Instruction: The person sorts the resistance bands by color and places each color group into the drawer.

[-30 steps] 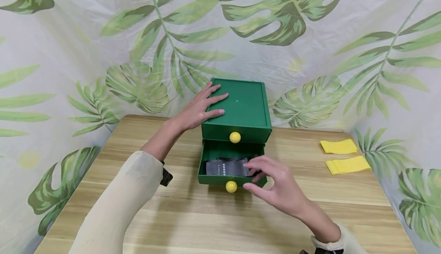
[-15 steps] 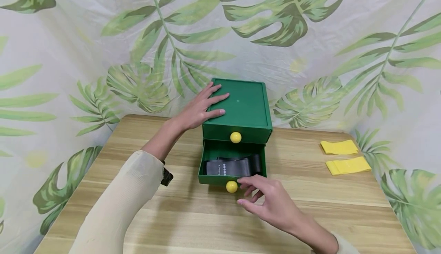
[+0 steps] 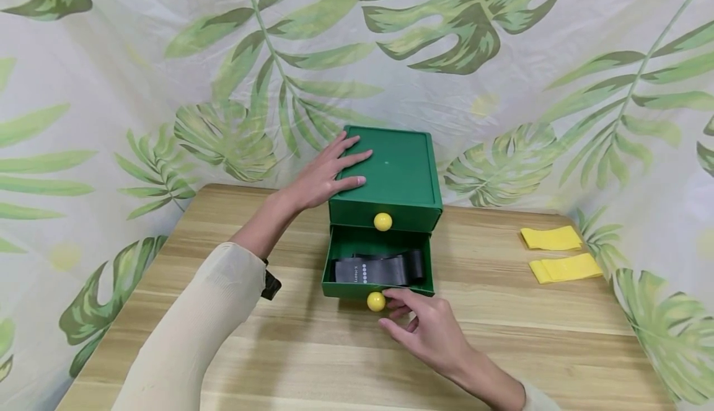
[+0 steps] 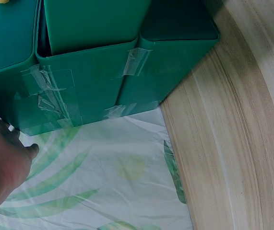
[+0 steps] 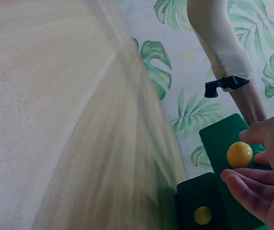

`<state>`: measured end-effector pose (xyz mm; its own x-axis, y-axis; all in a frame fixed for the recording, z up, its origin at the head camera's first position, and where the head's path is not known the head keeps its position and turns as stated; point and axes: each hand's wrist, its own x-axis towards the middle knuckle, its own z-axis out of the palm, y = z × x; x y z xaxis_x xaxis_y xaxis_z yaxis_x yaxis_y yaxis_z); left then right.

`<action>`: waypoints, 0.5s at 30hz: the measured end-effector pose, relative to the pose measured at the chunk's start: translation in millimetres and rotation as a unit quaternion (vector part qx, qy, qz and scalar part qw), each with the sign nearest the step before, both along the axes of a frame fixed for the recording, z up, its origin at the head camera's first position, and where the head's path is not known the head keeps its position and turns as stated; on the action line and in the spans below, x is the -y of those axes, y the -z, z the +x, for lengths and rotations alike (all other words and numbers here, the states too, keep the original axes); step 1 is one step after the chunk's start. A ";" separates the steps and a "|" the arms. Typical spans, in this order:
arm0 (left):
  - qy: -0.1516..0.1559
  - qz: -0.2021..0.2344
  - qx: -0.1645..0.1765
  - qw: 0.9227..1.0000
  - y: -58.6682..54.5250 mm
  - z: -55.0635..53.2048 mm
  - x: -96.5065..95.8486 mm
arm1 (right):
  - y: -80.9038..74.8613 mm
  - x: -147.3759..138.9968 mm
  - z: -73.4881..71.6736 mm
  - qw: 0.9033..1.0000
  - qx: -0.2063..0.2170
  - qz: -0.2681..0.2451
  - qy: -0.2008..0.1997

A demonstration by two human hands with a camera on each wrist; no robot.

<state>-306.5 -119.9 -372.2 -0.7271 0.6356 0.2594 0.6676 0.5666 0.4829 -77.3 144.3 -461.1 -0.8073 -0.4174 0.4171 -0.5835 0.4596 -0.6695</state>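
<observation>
A green drawer cabinet [image 3: 390, 166] stands at the table's back, with a drawer [image 3: 348, 291] pulled out below its top drawer. Inside that drawer lies a folded black resistance band [image 3: 385, 269] with white print reading "X-Heavy". My left hand [image 3: 326, 175] rests spread on the cabinet's top, at the left side. My right hand [image 3: 429, 330] is at the drawer front, thumb and fingers apart beside its yellow ball knob [image 3: 376, 301]. In the right wrist view, the thumb and fingers stand on either side of the knob [image 5: 240, 155].
Two folded yellow bands [image 3: 564, 267] lie at the table's right side. A second yellow knob [image 3: 382, 222] sits on the top drawer, and another knob [image 5: 203, 215] shows on a lower drawer. Leaf-print cloth [image 3: 312, 39] hangs behind the table.
My right hand has drawn back out of the drawer and come down and left to its knob, leaving the black band inside. The left hand stays on the cabinet top.
</observation>
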 end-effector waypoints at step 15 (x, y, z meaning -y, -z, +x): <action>0.005 0.006 -0.005 1.000 0.4 -0.1 0.6 | 13.2 13.6 -7.4 0.996 -0.058 -0.045 0.043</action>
